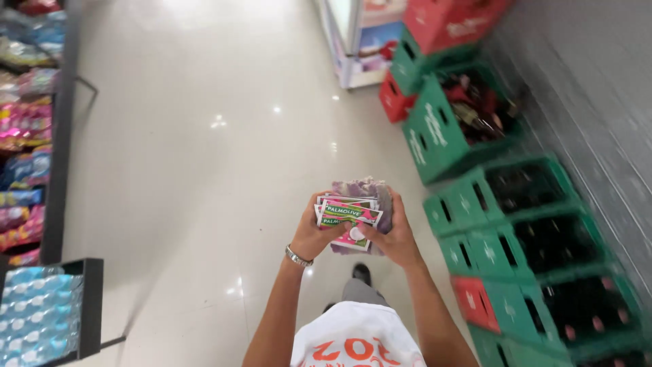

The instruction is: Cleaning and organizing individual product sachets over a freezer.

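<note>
While both hands grip, sachet stack [350,216] between fingers [394,216].

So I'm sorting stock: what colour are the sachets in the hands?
Green, pink and white sachets, over purple ones; head view.

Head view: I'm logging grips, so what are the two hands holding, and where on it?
Both hands hold one stack of small sachets. The left hand clasps its left edge; the right hand wraps its right side and back.

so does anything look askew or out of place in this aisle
One thing: a green plastic bottle crate leans tilted against the row of upright green crates by the grey wall. The small sachets sit neatly in both hands.
</note>
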